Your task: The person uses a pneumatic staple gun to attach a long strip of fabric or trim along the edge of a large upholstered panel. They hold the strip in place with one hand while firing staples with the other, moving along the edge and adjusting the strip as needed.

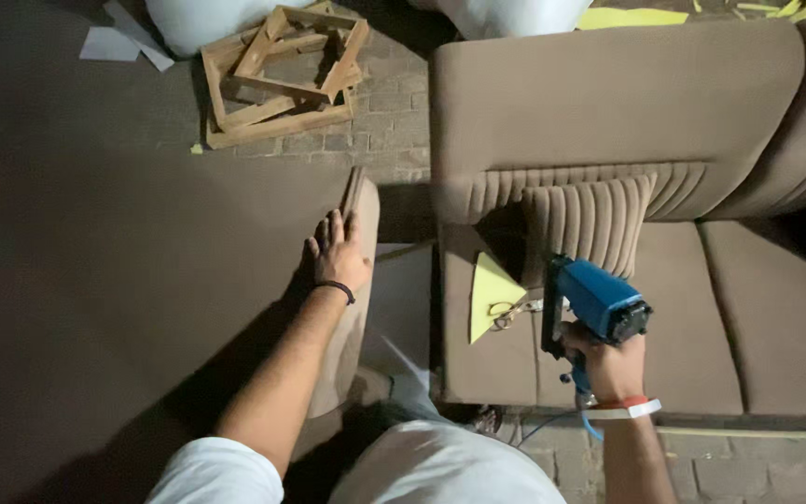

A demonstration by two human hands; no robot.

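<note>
My left hand (336,252) lies flat, fingers together, on the edge of a large brown fabric-covered panel (123,299), near its far right corner. A black band sits on that wrist. My right hand (608,364) grips a blue staple gun (594,301) with a blue hose trailing down, held over the seat of a brown sofa (627,112). A yellow foam triangle (491,294) and a pair of scissors (507,313) rest on the seat cushion just left of the gun.
A wooden frame (277,75) lies on the brick floor (389,131) at the back. White bags (207,21) and paper scraps sit at the top left, yellow foam pieces (632,17) behind the sofa. A narrow gap separates panel and sofa.
</note>
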